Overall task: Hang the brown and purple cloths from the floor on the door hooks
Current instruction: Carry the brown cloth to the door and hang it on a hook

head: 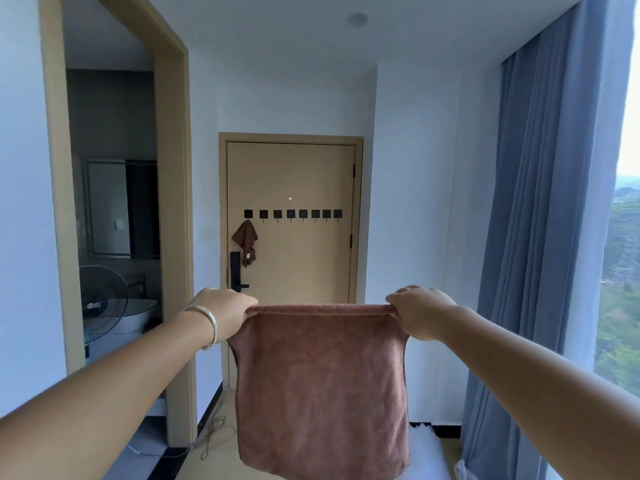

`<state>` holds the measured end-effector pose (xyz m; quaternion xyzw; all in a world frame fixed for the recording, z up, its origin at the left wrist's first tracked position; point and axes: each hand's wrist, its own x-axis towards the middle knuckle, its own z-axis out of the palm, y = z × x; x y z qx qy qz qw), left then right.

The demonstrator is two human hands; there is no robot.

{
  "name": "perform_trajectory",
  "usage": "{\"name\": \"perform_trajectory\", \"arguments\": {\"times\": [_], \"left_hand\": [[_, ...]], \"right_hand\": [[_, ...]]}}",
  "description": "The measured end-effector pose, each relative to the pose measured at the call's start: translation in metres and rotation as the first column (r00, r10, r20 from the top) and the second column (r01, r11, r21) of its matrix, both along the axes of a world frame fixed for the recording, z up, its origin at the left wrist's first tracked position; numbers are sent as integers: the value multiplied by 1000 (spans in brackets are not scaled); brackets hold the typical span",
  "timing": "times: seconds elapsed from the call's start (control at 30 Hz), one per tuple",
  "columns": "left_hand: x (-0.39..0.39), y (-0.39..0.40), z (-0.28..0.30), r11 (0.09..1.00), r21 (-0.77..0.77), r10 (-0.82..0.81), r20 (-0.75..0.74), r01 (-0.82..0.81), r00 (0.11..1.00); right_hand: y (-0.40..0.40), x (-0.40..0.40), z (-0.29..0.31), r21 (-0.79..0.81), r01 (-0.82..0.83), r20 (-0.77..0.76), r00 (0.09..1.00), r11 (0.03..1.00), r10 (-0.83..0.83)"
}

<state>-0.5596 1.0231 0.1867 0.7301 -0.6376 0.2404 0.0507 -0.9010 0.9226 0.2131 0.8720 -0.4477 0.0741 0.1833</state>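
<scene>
Brown cloth point(322, 386) taut between both hands point(320, 311)

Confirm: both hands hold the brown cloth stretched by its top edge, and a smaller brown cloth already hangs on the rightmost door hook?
Wrong hook. In the head view the smaller brown cloth hangs on the leftmost door hook. The rest holds: left hand and right hand grip the brown cloth by its top edge.
</scene>
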Motion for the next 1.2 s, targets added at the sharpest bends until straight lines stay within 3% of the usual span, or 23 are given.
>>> {"name": "perform_trajectory", "arguments": {"times": [0.6,1.2], "left_hand": [[109,-118,-23,998,62,24,-19,-22,1000],[151,-280,8,986,83,148,-19,-146,989]], "right_hand": [[-143,120,-32,91,-23,-18,1000,996,25],[-363,190,-23,78,-170,85,983,982,164]]}}
